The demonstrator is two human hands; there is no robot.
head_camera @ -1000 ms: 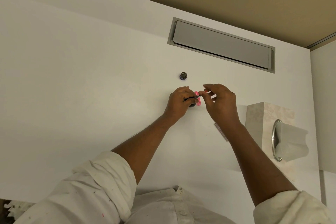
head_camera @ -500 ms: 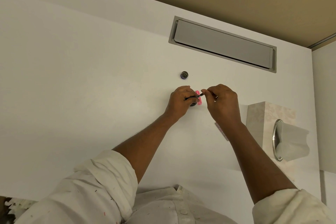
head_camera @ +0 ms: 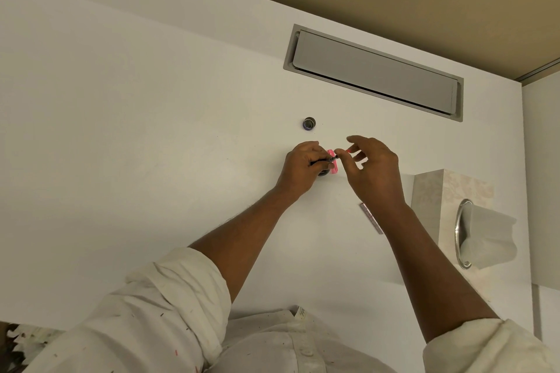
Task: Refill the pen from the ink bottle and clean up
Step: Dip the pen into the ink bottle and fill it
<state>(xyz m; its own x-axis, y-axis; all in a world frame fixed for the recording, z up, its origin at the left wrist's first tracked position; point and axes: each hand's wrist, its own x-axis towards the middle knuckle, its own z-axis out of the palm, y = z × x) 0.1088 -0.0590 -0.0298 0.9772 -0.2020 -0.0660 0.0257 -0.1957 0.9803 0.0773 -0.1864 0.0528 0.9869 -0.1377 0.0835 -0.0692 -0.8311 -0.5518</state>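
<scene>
The pen [head_camera: 323, 159] is a thin dark stick. The left hand [head_camera: 300, 165] holds it flat, with its fingers curled tight round it. Just under the pen sits the ink bottle [head_camera: 332, 167] with a pink label, mostly hidden by that hand. The right hand [head_camera: 374, 169] is beside the pen's end, its fingers loose and spread, holding nothing. The bottle cap [head_camera: 308, 123] lies further back on the white tabletop [head_camera: 151, 145], so the bottle is likely open. A bump from either hand could tip it and spill ink. Ink could also drip off the pen. Another pen piece [head_camera: 371, 218] lies by the right arm. A tissue box [head_camera: 445, 191] stands to the right, ready for wiping.
</scene>
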